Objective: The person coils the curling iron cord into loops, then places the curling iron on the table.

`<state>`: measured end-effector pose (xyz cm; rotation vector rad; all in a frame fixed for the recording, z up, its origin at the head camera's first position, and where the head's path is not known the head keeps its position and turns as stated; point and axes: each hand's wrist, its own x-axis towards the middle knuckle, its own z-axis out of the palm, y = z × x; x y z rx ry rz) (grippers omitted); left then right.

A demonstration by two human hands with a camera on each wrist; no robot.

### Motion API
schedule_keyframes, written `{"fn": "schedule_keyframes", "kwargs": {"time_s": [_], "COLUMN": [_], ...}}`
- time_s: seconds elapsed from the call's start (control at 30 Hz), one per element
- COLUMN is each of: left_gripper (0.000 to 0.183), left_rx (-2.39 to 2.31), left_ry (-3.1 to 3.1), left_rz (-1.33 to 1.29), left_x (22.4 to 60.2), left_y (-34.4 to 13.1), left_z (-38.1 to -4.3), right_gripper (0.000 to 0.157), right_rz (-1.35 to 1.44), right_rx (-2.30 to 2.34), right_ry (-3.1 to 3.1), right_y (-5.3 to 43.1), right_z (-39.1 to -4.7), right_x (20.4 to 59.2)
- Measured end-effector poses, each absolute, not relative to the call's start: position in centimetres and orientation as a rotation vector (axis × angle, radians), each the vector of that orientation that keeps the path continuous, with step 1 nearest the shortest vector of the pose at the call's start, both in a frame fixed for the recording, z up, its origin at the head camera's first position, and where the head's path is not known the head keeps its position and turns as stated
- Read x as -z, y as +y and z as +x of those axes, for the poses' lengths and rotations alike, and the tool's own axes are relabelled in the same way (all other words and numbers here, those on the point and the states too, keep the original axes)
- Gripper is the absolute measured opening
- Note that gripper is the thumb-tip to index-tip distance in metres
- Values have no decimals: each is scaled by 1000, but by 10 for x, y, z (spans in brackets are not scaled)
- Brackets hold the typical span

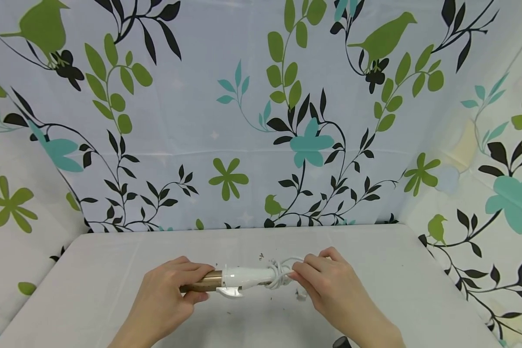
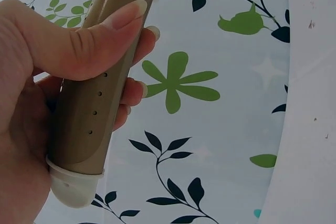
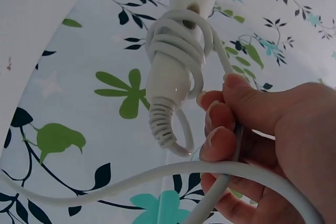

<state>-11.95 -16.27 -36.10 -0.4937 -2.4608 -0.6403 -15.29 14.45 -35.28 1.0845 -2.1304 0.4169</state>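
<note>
A person's left grip (image 1: 174,289) curls around the bronze barrel of a white-handled curling iron (image 1: 243,277), held crosswise over the white counter (image 1: 374,256). The right grip (image 1: 328,280) pinches its white cord (image 1: 280,274), loosely looped around the handle. The step in hand seems to be handling that cord — winding or unwinding, one cannot tell. The next move likely calls for a steady barrel and gentle guiding of the loops.

Left grip (image 1: 170,286) and right grip (image 1: 328,281), both curled
</note>
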Motion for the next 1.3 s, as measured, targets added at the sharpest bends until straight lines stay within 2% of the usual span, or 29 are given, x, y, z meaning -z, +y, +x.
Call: {"fn": "schedule_keyframes", "kwargs": {"time_s": [0.1,0.23,0.27,0.33,0.5,0.67,0.87,1.03,1.3], "left_gripper": [58,58,58,58,57,57,57,54,53], "left_rx": [641,628,625,613,594,615,651,686,736], "left_ry": [-2449,-2442,-2442,-2450,-2469,-2469,-2483,-2502,-2509], "left_rz": [-511,-528,-531,-534,-533,-529,-522,-561,-630], "left_x": [362,362,362,362,363,362,361,361,358], "left_y": [-163,-163,-162,-162,-160,-159,-160,-162,-165], "left_z": [-119,-120,-120,-120,-121,-120,-119,-118,-117], "right_gripper": [35,10,12,27,38,34,14,36,28], "right_rz": [1125,1133,1125,1103,1035,1012,1024,1015,1177], "right_rx": [-403,-367,-348,-308,-216,-243,-322,-365,-591], "right_ry": [-2151,-2173,-2176,-2171,-2184,-2146,-2059,-1949,-1959], "right_y": [147,150,151,152,152,149,147,146,152], "right_z": [-153,-151,-151,-150,-149,-152,-158,-167,-176], "right_x": [351,349,349,348,347,347,349,351,355]}}
